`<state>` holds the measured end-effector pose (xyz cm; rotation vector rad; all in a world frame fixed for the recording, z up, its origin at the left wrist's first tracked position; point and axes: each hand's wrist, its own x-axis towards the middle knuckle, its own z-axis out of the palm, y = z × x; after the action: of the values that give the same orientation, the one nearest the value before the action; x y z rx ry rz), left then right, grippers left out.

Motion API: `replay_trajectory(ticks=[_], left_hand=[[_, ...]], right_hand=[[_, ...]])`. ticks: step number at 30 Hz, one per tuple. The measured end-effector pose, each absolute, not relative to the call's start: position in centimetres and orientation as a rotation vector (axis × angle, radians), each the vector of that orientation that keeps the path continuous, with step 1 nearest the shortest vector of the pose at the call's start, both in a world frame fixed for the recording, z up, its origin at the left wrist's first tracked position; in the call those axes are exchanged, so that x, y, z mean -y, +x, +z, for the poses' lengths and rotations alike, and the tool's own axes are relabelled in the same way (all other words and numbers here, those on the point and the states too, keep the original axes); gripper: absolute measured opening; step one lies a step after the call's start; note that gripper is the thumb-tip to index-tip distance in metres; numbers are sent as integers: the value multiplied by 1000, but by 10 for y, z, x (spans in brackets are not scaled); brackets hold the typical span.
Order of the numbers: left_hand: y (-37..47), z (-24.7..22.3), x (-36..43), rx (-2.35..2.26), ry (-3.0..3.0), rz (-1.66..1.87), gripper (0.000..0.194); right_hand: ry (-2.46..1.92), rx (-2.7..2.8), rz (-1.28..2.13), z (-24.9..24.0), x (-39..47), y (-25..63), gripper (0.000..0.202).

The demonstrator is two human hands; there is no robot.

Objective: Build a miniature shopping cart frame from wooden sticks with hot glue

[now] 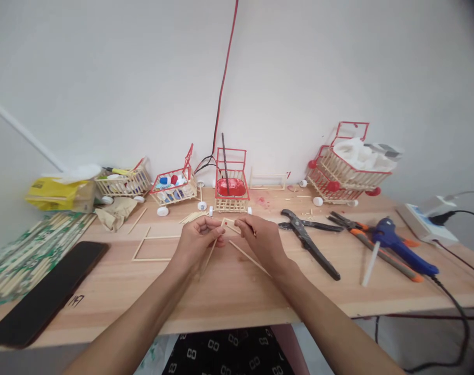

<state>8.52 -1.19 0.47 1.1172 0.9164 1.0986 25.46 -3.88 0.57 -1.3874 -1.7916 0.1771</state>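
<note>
My left hand (200, 234) is closed in a pinch on a thin wooden stick (209, 258) that slants down toward the table. Opposite it, my right hand (263, 240) also pinches, with a short light stick (232, 228) between its fingertips. The fingertips of both hands almost meet, and where the sticks join is too small to make out. Under my right hand runs another wooden stick (247, 256), partly covered by the wrist. Left of my hands lies a rectangular stick frame (153, 259), partly hidden by my left hand.
Small stick carts (231, 205) with white wheels line the wall. On the right lie black cutters (309, 242), pliers (356, 229), a blue glue gun (400, 247) and a power strip (427, 221). A phone (49, 291) and bundled sticks (29, 250) are on the left.
</note>
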Motion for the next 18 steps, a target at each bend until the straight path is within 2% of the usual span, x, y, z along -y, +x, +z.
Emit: replay_trajectory(ticks=[18], left_hand=[[82,10,15,-923,1139,1091,30]], right_hand=[[-1365,1767,260,6,37,256,24]])
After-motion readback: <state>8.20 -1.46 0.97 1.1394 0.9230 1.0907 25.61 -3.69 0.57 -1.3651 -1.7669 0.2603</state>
